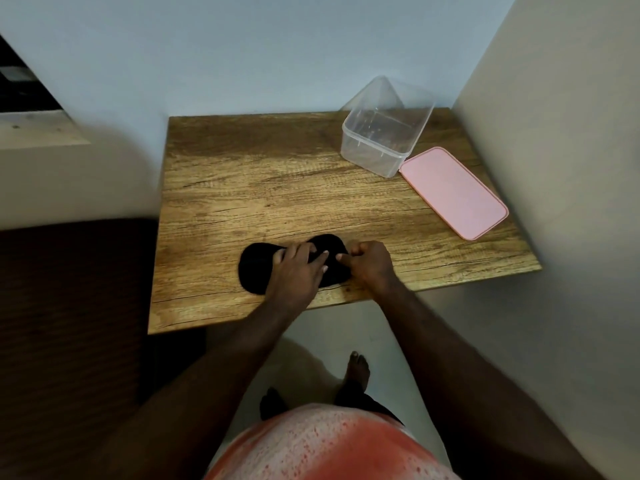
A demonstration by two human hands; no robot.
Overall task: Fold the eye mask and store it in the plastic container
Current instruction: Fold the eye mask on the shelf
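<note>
Found a black, matte fabric eye mask (254,268) lying flat near the front edge of a brown wood-grain table (277,188), roughly midway along that edge. Looked like one dark oblong with two rounded lobes, the left lobe plainly visible and the right lobe mostly covered by the hands. Could make out no strap, stitching or print on the dark cloth. Appeared unfolded, spread in a single layer as far as the uncovered parts showed.

Saw the left hand (298,271) laid across the middle of the eye mask, fingers straight and spread wide, pressing the cloth down onto the table. Saw the right hand (369,263) at the mask's right end, fingers curled in tight and pinching the edge of the cloth there, knuckles turned up. Kept both hands nearly touching each other over the right lobe.

Noted a clear, rectangular plastic container (367,157) standing open and upright at the table's far right corner, well apart from the eye mask, with nothing visible inside. Noted a flat pink rectangular lid (453,192) lying just beside the container, towards the right edge of the table.
</note>
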